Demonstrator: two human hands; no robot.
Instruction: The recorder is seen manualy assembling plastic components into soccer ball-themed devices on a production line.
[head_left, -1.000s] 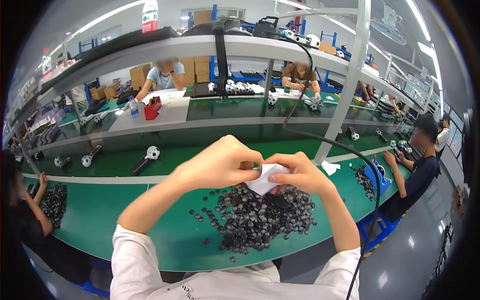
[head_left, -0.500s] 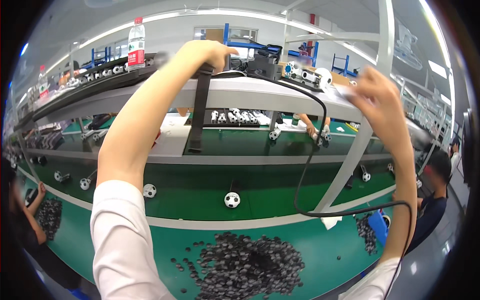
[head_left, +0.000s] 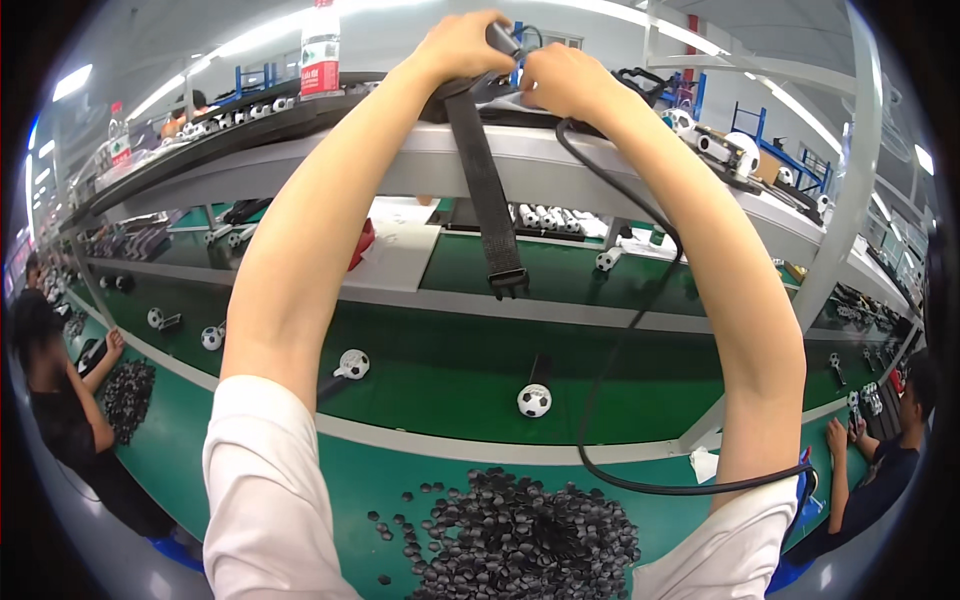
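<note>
Dark block [head_left: 503, 40] is above the shelf [head_left: 560, 170], gripped by the left hand [head_left: 460, 46]. The right hand [head_left: 566, 80] is curled just beside it; whether it holds anything, I cannot tell. Below them a black strap [head_left: 485, 190] hangs over the shelf's edge.

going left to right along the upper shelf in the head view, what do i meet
smaller red-capped bottle, row of black-and-white balls, larger bottle with a red label, left hand, right hand, white round object
</note>
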